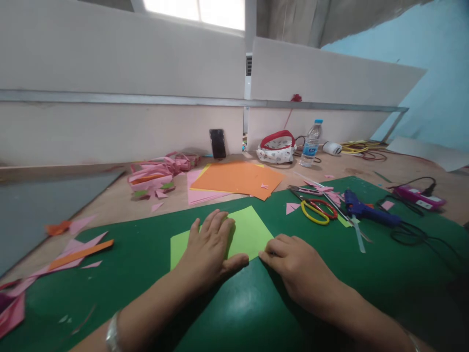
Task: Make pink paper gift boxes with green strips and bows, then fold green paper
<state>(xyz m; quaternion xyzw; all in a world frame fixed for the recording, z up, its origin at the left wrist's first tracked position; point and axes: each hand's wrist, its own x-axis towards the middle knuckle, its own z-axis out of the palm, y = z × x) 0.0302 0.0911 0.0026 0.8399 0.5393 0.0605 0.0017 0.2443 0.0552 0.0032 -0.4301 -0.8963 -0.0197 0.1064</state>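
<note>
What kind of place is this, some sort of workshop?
Probably a paper-craft workbench. A green cutting mat covers the table, with scissors, a blue glue gun and sheets of orange paper about. The left hand lies flat on a light green sheet; the right hand presses its edge.

I sit at a wooden table (120,198) with a green mat (146,274) over it. White partition boards (120,63) stand along its far edge, braced by a grey metal rail (146,99). Above them a window (198,11) glows bright with daylight. To my right rises a pale blue wall (436,54).
</note>
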